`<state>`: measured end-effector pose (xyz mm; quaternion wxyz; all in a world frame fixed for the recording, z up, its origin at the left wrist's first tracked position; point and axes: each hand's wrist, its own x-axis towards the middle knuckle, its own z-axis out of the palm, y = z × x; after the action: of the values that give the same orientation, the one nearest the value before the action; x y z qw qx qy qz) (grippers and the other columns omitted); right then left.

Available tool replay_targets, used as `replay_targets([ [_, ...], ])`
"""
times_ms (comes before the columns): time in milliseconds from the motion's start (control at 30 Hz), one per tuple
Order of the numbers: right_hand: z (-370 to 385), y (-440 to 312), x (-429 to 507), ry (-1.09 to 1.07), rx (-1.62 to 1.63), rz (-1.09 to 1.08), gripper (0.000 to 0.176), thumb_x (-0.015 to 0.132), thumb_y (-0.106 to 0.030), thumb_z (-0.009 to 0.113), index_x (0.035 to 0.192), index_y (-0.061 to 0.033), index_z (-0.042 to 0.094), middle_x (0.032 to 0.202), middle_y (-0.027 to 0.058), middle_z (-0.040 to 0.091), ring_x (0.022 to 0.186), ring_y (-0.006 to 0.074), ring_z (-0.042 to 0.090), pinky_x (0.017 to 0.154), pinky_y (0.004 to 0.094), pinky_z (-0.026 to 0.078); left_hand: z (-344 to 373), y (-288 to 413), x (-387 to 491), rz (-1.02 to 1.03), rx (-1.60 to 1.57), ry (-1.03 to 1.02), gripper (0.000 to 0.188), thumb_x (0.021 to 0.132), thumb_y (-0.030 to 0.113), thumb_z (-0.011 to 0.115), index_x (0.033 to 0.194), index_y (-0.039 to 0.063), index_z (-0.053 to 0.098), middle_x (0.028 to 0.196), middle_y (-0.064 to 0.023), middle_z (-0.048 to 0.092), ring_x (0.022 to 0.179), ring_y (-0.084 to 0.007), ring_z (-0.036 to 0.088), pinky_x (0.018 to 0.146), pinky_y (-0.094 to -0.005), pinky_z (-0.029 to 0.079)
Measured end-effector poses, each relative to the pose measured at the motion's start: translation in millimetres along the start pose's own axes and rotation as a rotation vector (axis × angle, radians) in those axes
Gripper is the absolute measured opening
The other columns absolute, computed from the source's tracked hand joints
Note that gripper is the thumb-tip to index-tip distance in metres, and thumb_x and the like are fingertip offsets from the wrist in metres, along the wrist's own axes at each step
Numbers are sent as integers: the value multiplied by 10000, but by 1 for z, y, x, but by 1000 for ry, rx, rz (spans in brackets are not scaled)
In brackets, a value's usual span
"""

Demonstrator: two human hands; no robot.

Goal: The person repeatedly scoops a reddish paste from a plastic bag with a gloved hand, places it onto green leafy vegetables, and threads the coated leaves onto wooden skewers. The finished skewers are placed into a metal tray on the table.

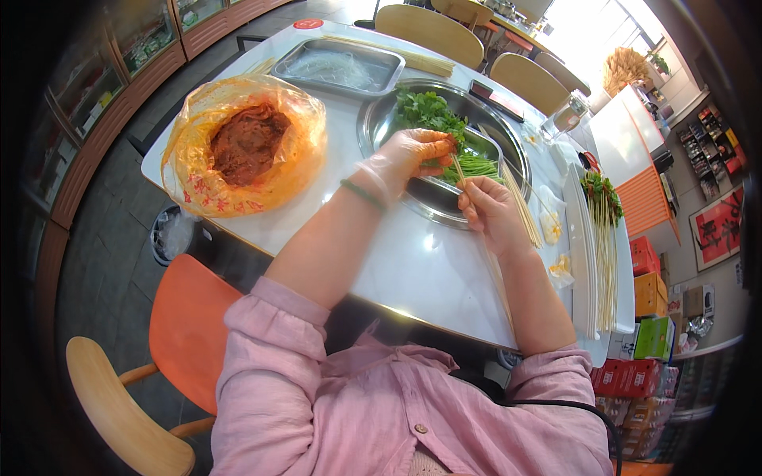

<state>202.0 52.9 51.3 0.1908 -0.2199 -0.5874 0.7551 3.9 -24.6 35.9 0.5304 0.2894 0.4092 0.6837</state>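
Observation:
My left hand (419,154), in a clear plastic glove stained orange, pinches a small piece of red-coated meat (452,141) at the tip of a bamboo skewer. Lower down, my bare right hand (491,205) grips that skewer's shaft. Behind both hands, a round steel basin (372,122) carries leafy green herbs (425,110) and a metal tray with cut green stems (473,168). Loose bamboo skewers (521,205) lean over the basin's right rim. To the left, an open plastic bag (303,131) holds red marinated meat (250,146).
A steel tray (339,92) with clear plastic in it sits at the back, beside bundled skewers (425,62). Finished skewers with greens (604,238) lie in white trays at right. Crumpled tissues (552,227), a glass jar (565,116) and an orange chair (187,327) are nearby.

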Motion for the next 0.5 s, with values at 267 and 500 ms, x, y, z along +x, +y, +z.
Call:
replay_targets([
  [267,10,-7,-9,118,-107,-3,189,993,-183,582,1065,-26,659,790,12,644,569,48,562,488,156,424,0,2,2,54,30,-1,227,921,199,694,1074,31,687,978,-49,700,834,-114,640,775,-263,543],
  [500,9,-10,-17,175,-483,-147,164,974,-134,597,985,-8,701,709,-46,586,598,8,496,507,164,382,0,3,1,54,81,-13,231,915,173,698,1079,11,686,960,-66,705,787,-111,641,756,-246,546],
])
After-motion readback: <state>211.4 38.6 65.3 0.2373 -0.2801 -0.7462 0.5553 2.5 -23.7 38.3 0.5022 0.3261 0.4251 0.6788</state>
